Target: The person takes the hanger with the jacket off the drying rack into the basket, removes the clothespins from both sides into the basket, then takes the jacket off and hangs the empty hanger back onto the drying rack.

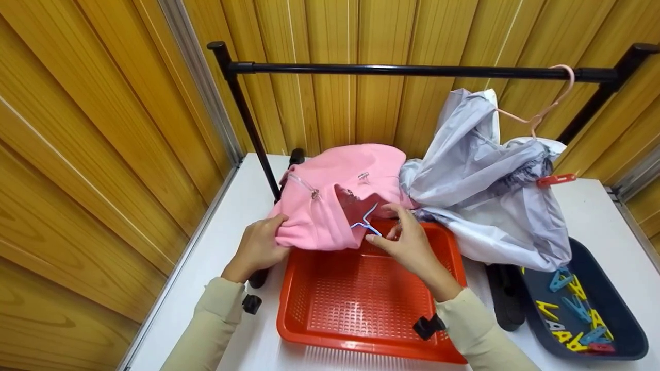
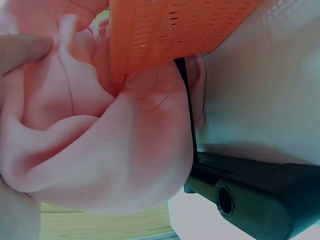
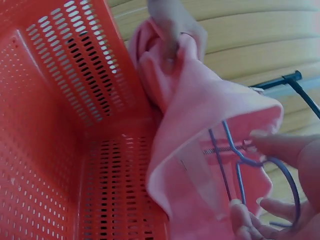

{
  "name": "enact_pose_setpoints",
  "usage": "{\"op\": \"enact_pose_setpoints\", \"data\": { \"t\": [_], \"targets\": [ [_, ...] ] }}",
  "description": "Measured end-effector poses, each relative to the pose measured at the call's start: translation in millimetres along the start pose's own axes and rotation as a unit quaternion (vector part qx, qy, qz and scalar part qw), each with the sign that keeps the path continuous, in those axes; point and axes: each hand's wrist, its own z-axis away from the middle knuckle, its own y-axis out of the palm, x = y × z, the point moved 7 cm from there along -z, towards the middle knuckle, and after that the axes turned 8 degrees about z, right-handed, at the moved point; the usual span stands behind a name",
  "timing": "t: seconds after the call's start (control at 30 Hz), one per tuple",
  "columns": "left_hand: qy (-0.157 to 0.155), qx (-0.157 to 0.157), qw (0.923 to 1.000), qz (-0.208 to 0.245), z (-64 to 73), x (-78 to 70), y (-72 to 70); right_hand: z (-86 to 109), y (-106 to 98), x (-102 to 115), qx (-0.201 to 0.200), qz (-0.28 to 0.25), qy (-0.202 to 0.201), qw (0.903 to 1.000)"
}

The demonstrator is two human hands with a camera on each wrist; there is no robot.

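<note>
A pink garment with a zipper lies bunched over the back edge of the red basket. My left hand grips its cloth on the left side, thumb on top. A blue wire hanger is partly inside the garment's opening, its lower part hidden by the cloth. With thumb and fingers my right hand holds the hanger near its neck, the hook curving between the fingers in the right wrist view. In the left wrist view, pink cloth hangs beside the basket's outer wall.
Above stands a black rack with a horizontal rail. A pale grey-white garment hangs at right from a pink hanger, with a red clip on it. Below it, a dark tray holds several coloured clothespins.
</note>
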Motion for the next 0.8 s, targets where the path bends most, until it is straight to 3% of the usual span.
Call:
{"op": "enact_pose_setpoints", "data": {
  "t": [0.27,0.57,0.8],
  "targets": [
    [-0.002,0.009,0.9999,-0.006,-0.4,-3.7,-0.4,-0.4,1.9,0.6,-0.015,0.034,0.005,0.9993],
    [-0.019,0.047,0.9986,0.015,-1.6,-4.7,3.1,-1.5,-0.9,6.8,-0.039,0.020,0.000,0.9990],
    [0.003,0.071,0.9967,0.040,-2.0,-18.2,3.2,-2.4,-4.7,8.0,-0.066,0.008,0.006,0.9978]
  ]
}}
